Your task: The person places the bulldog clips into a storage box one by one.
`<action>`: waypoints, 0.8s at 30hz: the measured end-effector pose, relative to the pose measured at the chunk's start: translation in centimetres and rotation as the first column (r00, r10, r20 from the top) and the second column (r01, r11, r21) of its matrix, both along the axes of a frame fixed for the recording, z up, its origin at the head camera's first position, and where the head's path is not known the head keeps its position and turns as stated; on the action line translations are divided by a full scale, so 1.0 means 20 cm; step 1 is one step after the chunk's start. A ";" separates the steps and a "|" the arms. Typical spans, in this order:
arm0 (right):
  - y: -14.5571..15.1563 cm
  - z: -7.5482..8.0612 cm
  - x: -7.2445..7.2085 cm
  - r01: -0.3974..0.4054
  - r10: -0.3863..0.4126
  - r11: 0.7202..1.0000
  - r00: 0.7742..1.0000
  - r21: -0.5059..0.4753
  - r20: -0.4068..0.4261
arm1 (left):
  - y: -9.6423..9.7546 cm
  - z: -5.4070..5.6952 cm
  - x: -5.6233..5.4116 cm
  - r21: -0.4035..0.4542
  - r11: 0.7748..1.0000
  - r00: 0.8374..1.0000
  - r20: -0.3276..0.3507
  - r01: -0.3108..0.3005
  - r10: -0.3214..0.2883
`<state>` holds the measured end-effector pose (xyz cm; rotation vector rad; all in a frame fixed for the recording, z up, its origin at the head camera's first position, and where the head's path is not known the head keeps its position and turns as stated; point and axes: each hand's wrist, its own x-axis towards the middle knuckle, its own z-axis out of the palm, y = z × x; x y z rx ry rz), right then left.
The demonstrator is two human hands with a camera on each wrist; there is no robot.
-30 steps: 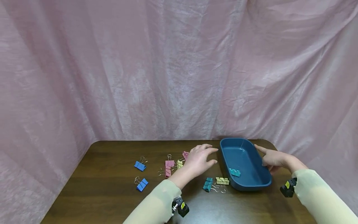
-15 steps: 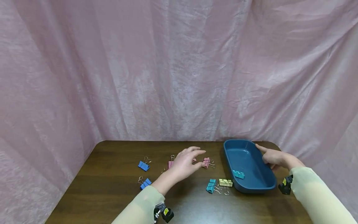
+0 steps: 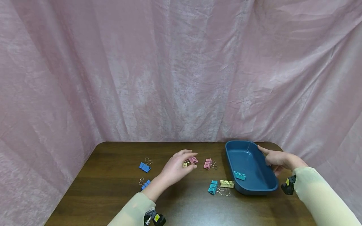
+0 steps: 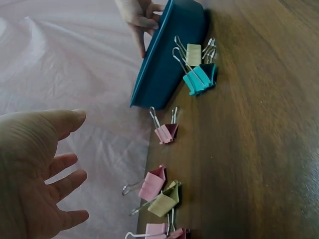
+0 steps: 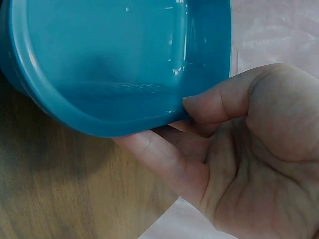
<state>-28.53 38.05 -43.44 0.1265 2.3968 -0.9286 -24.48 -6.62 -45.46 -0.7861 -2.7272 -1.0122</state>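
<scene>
My left hand point(image 3: 176, 169) hovers over the table with its fingers spread and relaxed, holding nothing. In the left wrist view, a pink binder clip point(image 4: 152, 184) and a yellow binder clip point(image 4: 164, 200) lie beyond its fingers, with more pink at the bottom edge. Another pink binder clip point(image 3: 208, 164) sits by itself between that hand and a blue plastic tray point(image 3: 250, 157). My right hand point(image 3: 279, 159) holds the tray's right rim, thumb on the edge and a finger against the outside. Inside the tray lies a teal binder clip point(image 3: 239, 175).
A teal binder clip point(image 3: 213, 187) and a yellow binder clip point(image 3: 227, 184) lie at the tray's near left corner. Two blue binder clips, one farther point(image 3: 145, 167) and one partly behind the left forearm, are on the left. A pink curtain point(image 3: 169, 78) hangs behind the wooden table point(image 3: 113, 182).
My left hand has moved left, away from the tray, uncovering the lone pink binder clip. The right hand stays on the tray's rim. The head view has shifted slightly.
</scene>
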 end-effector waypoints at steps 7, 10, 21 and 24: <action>-0.01 0.01 0.00 0.006 -0.005 1.000 1.000 -0.022 0.030 | -0.11 -0.01 0.04 0.012 1.000 1.000 0.007 0.001 -0.001; -0.02 0.02 0.00 0.003 -0.002 1.000 0.999 -0.029 0.034 | -0.17 -0.02 0.05 0.030 0.999 1.000 0.003 -0.014 0.014; -0.01 0.02 0.02 0.004 -0.003 1.000 0.999 -0.021 0.034 | -0.27 -0.07 0.09 0.075 0.995 0.998 0.023 -0.065 0.063; 0.00 0.01 0.03 0.006 -0.006 1.000 1.000 -0.023 0.029 | -0.29 -0.07 0.09 0.086 0.994 0.997 0.047 -0.063 0.059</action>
